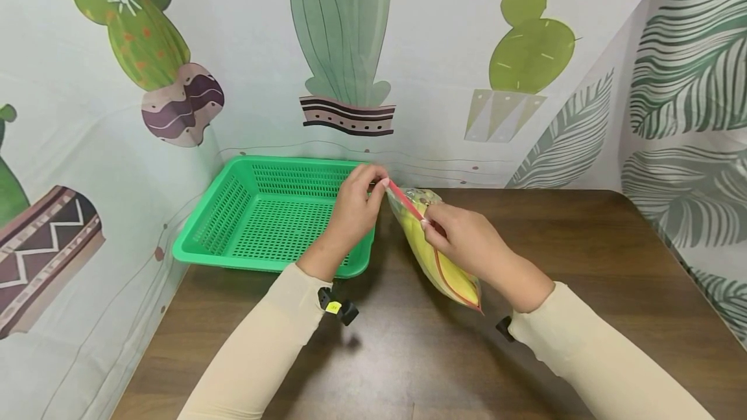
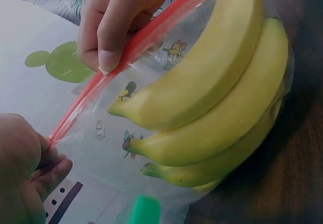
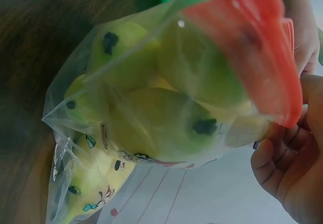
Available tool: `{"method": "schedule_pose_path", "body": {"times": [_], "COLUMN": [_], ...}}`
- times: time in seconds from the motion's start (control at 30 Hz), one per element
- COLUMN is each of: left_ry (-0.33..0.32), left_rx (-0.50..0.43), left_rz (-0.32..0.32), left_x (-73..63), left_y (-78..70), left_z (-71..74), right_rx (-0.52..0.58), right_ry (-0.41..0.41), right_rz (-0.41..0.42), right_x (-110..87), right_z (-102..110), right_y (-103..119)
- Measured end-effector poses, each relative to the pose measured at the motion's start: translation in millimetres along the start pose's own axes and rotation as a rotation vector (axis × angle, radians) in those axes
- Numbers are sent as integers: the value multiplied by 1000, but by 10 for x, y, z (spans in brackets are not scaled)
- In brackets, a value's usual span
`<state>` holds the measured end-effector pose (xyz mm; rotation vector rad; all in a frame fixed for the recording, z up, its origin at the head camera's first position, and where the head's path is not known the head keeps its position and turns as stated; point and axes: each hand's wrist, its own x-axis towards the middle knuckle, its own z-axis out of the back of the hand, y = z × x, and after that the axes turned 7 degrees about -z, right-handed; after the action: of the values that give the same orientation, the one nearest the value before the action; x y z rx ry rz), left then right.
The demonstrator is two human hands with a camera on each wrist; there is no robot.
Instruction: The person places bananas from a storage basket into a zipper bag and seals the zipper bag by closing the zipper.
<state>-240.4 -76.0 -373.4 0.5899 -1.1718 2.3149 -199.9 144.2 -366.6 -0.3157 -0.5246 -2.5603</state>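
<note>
A clear zip bag (image 1: pixel 432 248) with a red seal strip and small cartoon prints stands tilted on the table, right of the basket. Inside it lie several yellow bananas (image 2: pixel 202 88); their dark-tipped ends (image 3: pixel 204 126) show through the plastic in the right wrist view. My left hand (image 1: pixel 353 205) pinches the far-left end of the red strip between thumb and fingers. Farther along that strip, my right hand (image 1: pixel 467 235) pinches it, thumb on the near face in the left wrist view. Between the two hands the strip (image 2: pixel 75 108) runs straight and taut.
A green plastic basket (image 1: pixel 201 258) with slotted walls stands at the table's back left, its right rim under my left forearm. Behind the brown wooden table (image 1: pixel 583 264) hangs a cactus-print cloth (image 1: pixel 438 70). A leaf-print cloth (image 1: pixel 688 83) hangs at the right.
</note>
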Motion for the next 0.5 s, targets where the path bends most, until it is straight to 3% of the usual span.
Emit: {"method": "schedule_pose_path", "body": {"times": [0.5], "left_ry": [10], "left_rx": [20], "left_rz": [19], "left_x": [13], "left_y": [27], "left_z": [-1], "right_rx": [-3], "right_ry": [27], "right_rz": [-36], "right_x": [-52], "right_z": [-15], "right_y": [0]}}
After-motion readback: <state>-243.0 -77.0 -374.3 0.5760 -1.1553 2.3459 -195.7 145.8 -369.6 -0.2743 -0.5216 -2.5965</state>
